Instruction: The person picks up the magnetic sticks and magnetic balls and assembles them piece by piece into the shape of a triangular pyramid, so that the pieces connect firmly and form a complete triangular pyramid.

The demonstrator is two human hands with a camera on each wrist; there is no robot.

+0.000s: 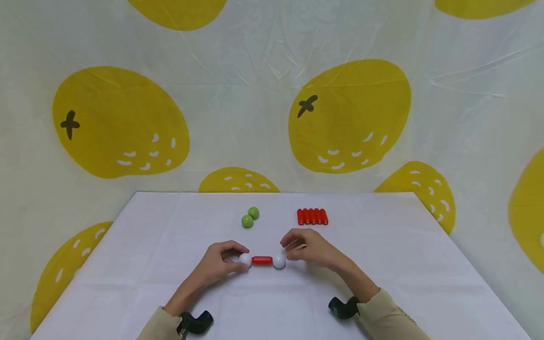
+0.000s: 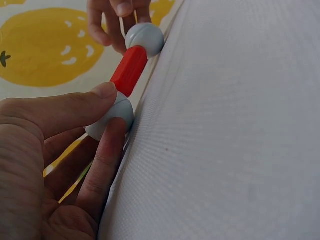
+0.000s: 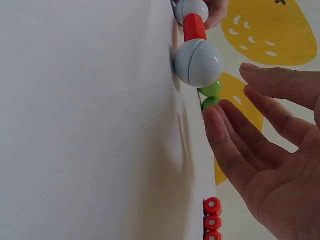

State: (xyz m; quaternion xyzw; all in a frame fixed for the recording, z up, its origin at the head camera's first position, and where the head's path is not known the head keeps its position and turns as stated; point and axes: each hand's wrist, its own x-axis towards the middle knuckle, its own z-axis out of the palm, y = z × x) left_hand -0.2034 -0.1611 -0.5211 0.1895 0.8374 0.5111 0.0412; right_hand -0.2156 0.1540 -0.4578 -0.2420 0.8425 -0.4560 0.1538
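Backdrop (image 1: 238,108): pale cloth with big yellow fruit prints, behind the far edge of the table (image 1: 140,241); table is covered in white; beige sleeves (image 1: 391,317) come in from the near side; right hand (image 1: 312,246) has fingers spread wide, nothing in them, tips just beside the assembly's right end, small gap visible in the right wrist view; left hand (image 1: 216,262) pinches the assembly's left end between thumb and fingers; black curved device (image 1: 343,308) on each wrist.

Assembly (image 1: 262,260): red bar with a white ball at each end; lies about midway between the table's left and right edges, parallel to the far edge; left white ball (image 1: 245,259) is the gripped one, right white ball (image 1: 279,261) is untouched.

Five red rods (image 1: 312,216) side by side near the far edge, right of its middle; two green balls (image 1: 247,221), touching, near that edge, left of the rods.
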